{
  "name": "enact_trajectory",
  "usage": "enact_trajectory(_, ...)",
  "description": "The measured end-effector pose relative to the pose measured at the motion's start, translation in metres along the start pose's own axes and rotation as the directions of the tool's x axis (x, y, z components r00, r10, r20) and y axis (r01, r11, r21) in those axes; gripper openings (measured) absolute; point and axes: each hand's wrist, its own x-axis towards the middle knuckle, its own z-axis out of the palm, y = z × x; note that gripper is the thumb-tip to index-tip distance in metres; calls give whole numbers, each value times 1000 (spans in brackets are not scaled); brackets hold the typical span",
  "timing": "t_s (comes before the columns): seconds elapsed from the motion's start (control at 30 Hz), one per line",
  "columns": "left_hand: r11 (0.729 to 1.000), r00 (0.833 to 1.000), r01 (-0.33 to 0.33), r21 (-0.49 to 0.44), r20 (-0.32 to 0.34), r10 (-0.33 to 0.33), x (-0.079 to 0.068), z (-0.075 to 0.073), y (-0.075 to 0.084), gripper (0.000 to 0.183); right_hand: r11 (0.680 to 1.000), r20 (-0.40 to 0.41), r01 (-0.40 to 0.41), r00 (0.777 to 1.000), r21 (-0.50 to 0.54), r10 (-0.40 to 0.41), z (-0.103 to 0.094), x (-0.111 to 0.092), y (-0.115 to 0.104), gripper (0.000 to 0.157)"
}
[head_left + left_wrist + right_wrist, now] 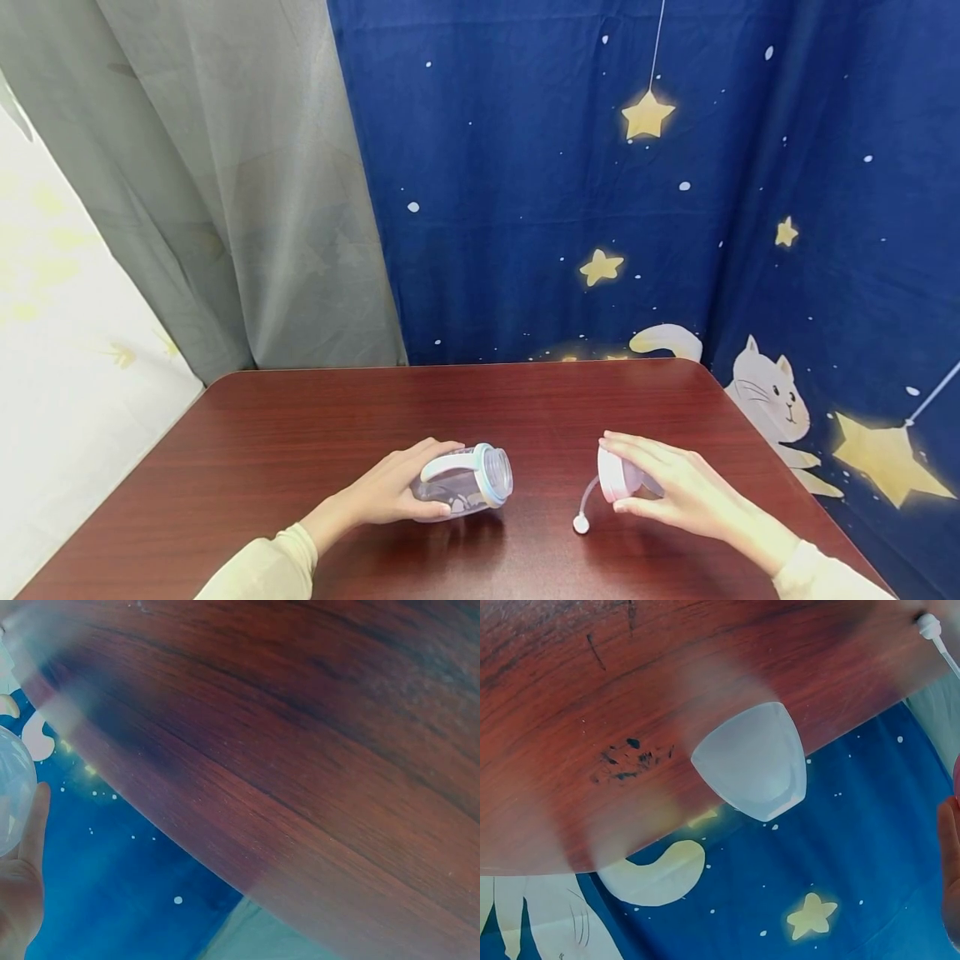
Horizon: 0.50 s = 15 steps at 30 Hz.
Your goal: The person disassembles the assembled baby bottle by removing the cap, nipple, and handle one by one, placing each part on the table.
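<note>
In the head view my left hand (pixel 393 487) grips a clear sippy bottle (pixel 471 500), thumb below and fingers over the top. The bottle lies tilted on its side, its open threaded mouth facing right, with a white handle (pixel 450 463) and a pale blue collar. My right hand (pixel 690 492) holds a pink and white bottle lid (pixel 612 477) between thumb and fingers, apart from the bottle. From the lid hangs a thin straw (pixel 588 497) with a white weighted end (pixel 581 523). A translucent cover (pixel 754 761) on the lid shows in the right wrist view.
Both hands are over a reddish-brown wooden table (pixel 337 417). Behind its far edge hang a blue star-patterned curtain (pixel 510 208) and a grey curtain (pixel 292 208). Dark scratches (pixel 630 757) mark the tabletop in the right wrist view.
</note>
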Motion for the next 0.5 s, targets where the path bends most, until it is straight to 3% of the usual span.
enact_trajectory(0.5, 1000, 1000, 1, 7, -6, -1, -1, 0, 0, 68, 1000, 5, -6, 1000, -12, 6, 10, -11, 0, 69)
